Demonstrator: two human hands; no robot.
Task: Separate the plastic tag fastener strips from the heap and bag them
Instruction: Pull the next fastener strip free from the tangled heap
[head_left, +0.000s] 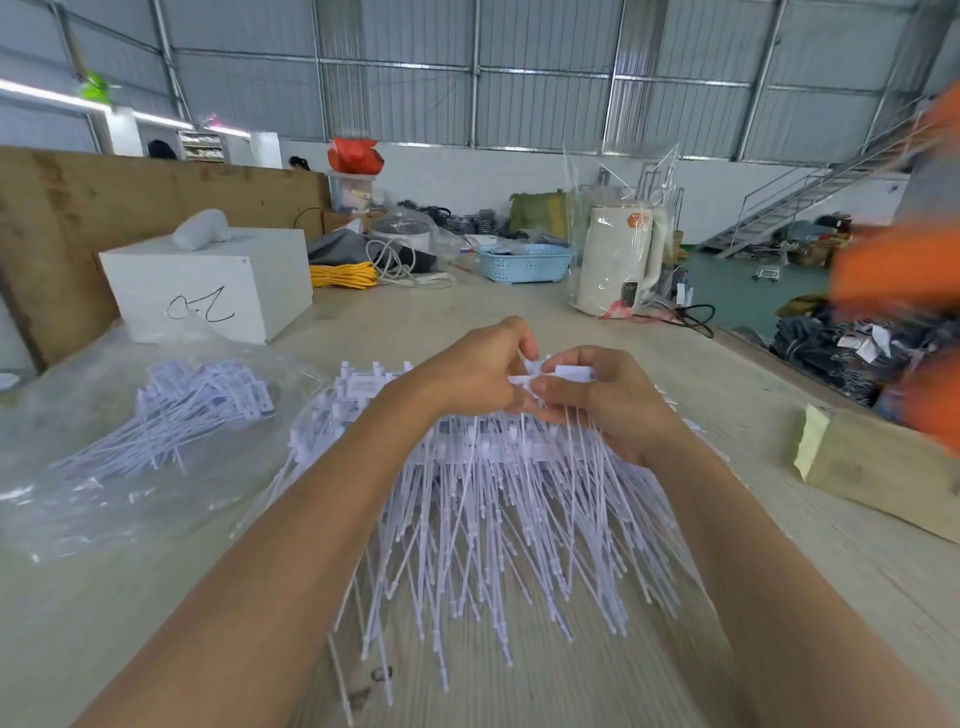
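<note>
Near edge: two bare forearms reaching from the bottom of the view over the heap (498, 519) of white plastic strips, tails fanned toward the camera across the table (701, 649).

Left hand (467, 374): fingers curled, pinching the head end of a strip (550, 371) at the far side of the heap. Right hand (597, 395): fingers curled round the same cluster, thumb on top, several tails running down under the palm. Both hands touching at the fingertips, held just above the heap. Exact count of strips in the pinch: cannot tell.

Step in hand, as judged: one strip being pulled free from its neighbours.

Progress, as judged:
- Done: one batch already lying on or in the clear bag (104, 457) at left, heads far, tails near. Whether inside the bag or on top of it: cannot tell through the glare.
- Left: most of the work. Heap at centre far larger than the bagged batch, tails crossed and tangled.
- Bag mouth not sealed so far as visible.

Surroundings, outward:
- White box (223, 286) with a scrawled mark, far left, beyond the bag.
- Yellow cord (343, 274) and blue basket (524, 262), far centre.
- White kettle (621, 260) in clear wrap, far right of centre.
- Wood block (883, 467) at right, well apart from the heap.
- Blurred orange sleeve (898, 270) of a second person, far right edge.
</note>
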